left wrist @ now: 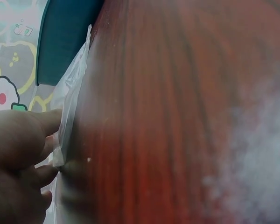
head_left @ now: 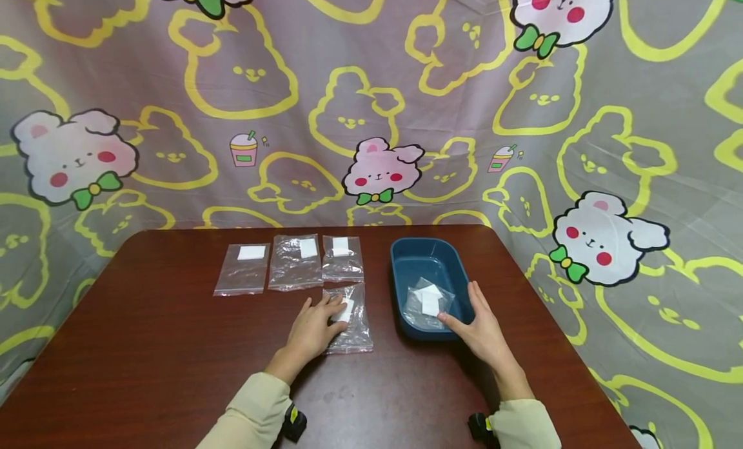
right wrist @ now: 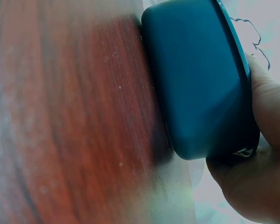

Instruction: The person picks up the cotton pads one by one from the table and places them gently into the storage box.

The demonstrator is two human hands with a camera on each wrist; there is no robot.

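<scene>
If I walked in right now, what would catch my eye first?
Probably the cartoon cloth hanging behind the table. Next, the blue bin on the table's right side, held by the right hand, with white pieces in clear plastic inside. Left of it, the left hand touches the nearest clear bag of four.

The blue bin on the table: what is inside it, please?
Toward its near end, the blue bin holds clear plastic bagging with white pieces. What lies directly under the white pieces is covered; whether there is one bag or several, I cannot tell.

Booth: cartoon curtain (head_left: 302,133) round table (head_left: 174,352)
</scene>
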